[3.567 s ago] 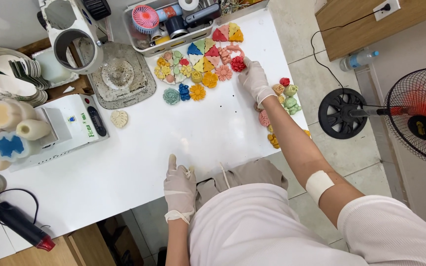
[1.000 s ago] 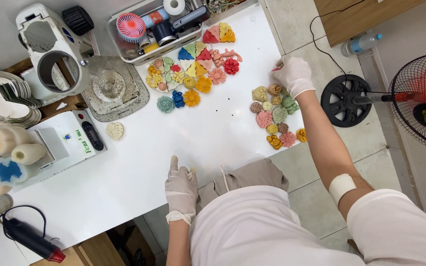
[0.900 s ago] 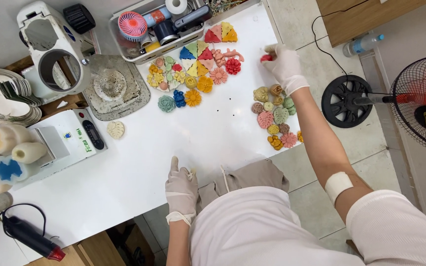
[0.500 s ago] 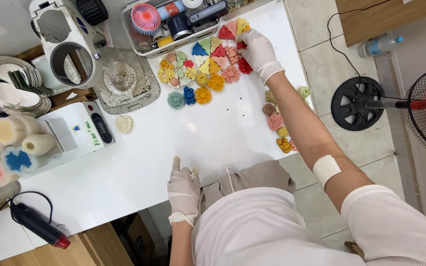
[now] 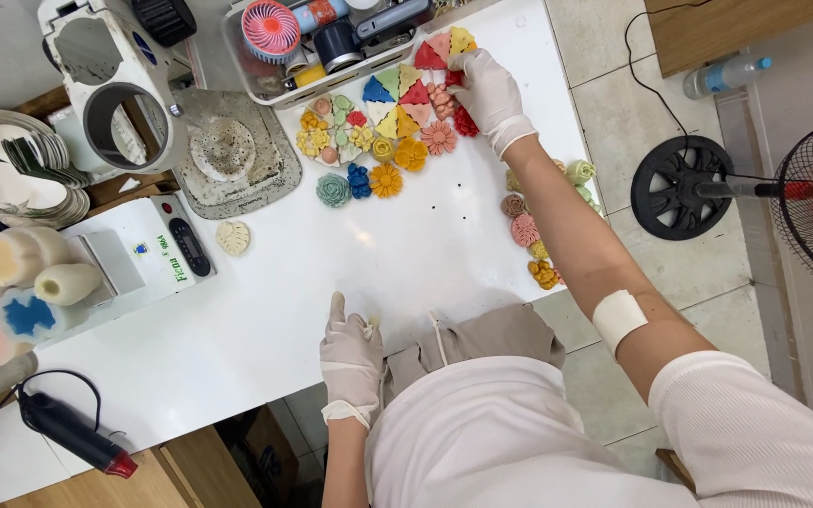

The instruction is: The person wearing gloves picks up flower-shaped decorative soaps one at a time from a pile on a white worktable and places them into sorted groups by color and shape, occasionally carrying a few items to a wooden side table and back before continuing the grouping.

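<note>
My right hand (image 5: 487, 90), in a white glove, reaches to the far side of the white table (image 5: 237, 357). Its fingertips pinch a small red flower-shaped piece (image 5: 452, 79) at the edge of a group of coloured flower and wedge pieces (image 5: 390, 127). Another red flower (image 5: 464, 123) lies just below the hand. A second group of small flower pieces (image 5: 525, 230) sits at the table's right edge, partly hidden by my forearm. My left hand (image 5: 350, 353), also gloved, rests flat on the table's near edge, holding nothing.
A tray of tools (image 5: 331, 38) stands at the back, with a white machine (image 5: 115, 85) and a grey mat (image 5: 232, 150) to its left. A white scale (image 5: 157, 249), coloured rolls (image 5: 21, 282) and a black hand tool (image 5: 72, 437) lie left. A fan (image 5: 708, 188) stands on the floor.
My right hand picked a red piece from the group at the right edge and carried it across to the far group. My left hand has stayed flat on the table.
</note>
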